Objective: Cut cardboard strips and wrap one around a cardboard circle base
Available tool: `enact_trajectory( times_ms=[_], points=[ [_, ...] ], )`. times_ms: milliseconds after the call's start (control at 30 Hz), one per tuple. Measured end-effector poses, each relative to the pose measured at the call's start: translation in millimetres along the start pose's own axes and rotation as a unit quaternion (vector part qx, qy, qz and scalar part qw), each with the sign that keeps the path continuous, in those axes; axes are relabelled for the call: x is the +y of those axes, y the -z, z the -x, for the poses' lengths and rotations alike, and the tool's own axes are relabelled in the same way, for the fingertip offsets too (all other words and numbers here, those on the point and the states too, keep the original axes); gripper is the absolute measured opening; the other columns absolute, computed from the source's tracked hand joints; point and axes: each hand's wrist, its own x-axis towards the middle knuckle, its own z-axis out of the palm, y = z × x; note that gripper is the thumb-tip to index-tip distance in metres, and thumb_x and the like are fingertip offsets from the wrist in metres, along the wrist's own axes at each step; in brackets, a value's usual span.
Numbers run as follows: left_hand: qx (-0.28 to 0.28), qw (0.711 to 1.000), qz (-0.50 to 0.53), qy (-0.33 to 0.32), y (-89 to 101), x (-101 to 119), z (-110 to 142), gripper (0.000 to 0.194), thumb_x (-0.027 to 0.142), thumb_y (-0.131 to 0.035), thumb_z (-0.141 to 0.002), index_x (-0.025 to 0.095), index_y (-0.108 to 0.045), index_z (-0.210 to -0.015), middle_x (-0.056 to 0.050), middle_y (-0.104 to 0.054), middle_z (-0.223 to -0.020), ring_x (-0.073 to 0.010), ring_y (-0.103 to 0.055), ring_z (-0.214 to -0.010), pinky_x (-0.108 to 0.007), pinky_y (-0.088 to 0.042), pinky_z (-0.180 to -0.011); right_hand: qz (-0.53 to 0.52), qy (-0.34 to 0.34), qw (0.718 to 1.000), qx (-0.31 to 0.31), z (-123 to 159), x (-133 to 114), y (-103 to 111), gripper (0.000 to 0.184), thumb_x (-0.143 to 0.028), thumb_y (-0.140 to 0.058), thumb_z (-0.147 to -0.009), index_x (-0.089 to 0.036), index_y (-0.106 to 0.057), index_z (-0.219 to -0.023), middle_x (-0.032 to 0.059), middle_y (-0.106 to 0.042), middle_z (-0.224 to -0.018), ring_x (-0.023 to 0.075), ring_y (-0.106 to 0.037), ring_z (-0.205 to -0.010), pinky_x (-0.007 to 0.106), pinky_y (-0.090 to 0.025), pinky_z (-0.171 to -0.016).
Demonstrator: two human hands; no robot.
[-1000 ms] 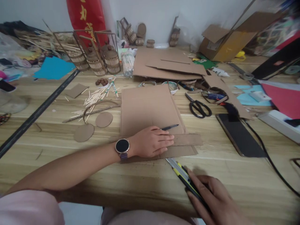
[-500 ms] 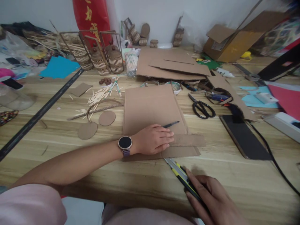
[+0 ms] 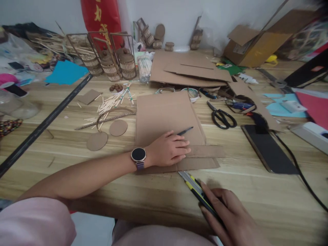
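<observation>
Across the wooden table [image 3: 128,194], the cutter [image 3: 196,192], gripped in the right hand [image 3: 232,213], slanted away leftward toward cardboard [image 3: 198,164] beneath the flattened left hand [image 3: 167,150].

Cutter [image 3: 196,192], blade out, tip beside flat cardboard [image 3: 165,116], strip [image 3: 206,151] across it
</observation>
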Motion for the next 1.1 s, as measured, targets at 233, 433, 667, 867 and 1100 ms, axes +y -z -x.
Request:
enact_trajectory(
  times_ms=[233,433,667,867,1100],
  points=[
    [-0.004,1.0,0.016,0.015,0.5,0.0,-1.0,0.034,0.033,-0.039,-0.103,0.024,-0.065,-0.124,-0.004,-0.063,-0.137,-0.025,-0.05,-0.132,-0.055,-0.027,-0.114,-0.013,0.0,1.0,0.002,-3.1,-2.0,-2.6,0.051,-0.032,-0.051,-0.097,-0.022,-0.045,-0.147,0.0087,-0.066,-0.101,0.0192,-0.069,-0.091,0.026,-0.061,-0.076],
    [-0.017,0.998,0.034,0.042,2.7,0.6,-2.4,0.03,0.033,-0.046,-0.101,0.024,-0.065,-0.123,-0.005,-0.061,-0.139,-0.0283,-0.048,-0.134,-0.065,-0.025,-0.112,-0.016,0.008,1.0,0.005,-6.4,-3.3,-1.2,0.047,-0.032,-0.051,-0.098,-0.02,-0.05,-0.144,0.0092,-0.065,-0.101,0.0187,-0.069,-0.091,0.025,-0.06,-0.078],
    [-0.032,0.996,0.061,0.058,6.3,1.0,-4.5,0.027,0.033,-0.052,-0.1,0.024,-0.065,-0.123,-0.007,-0.06,-0.14,-0.0281,-0.045,-0.137,-0.072,-0.017,-0.112,-0.02,0.015,0.999,-0.022,-12.5,-5.0,0.8,0.05,-0.028,-0.05,-0.097,-0.02,-0.046,-0.147,0.0103,-0.065,-0.103,0.0196,-0.07,-0.094,0.026,-0.06,-0.079],
    [-0.047,0.994,0.067,0.076,8.9,2.2,-5.6,0.028,0.035,-0.054,-0.099,0.025,-0.065,-0.123,-0.006,-0.058,-0.142,-0.0289,-0.042,-0.139,-0.075,-0.015,-0.111,-0.03,0.014,0.999,-0.028,-13.3,-4.0,1.8,0.054,-0.028,-0.049,-0.098,-0.022,-0.041,-0.151,0.0094,-0.066,-0.103,0.0194,-0.07,-0.094,0.027,-0.06,-0.08],
    [-0.047,0.993,0.074,0.083,10.0,2.9,-6.2,0.028,0.035,-0.052,-0.1,0.026,-0.066,-0.123,-0.007,-0.058,-0.142,-0.0281,-0.042,-0.139,-0.074,-0.011,-0.113,-0.039,0.021,0.998,-0.044,-13.8,-2.5,-1.6,0.053,-0.026,-0.048,-0.098,-0.018,-0.041,-0.15,0.0117,-0.065,-0.105,0.0199,-0.069,-0.097,0.027,-0.06,-0.082]
  ],
)
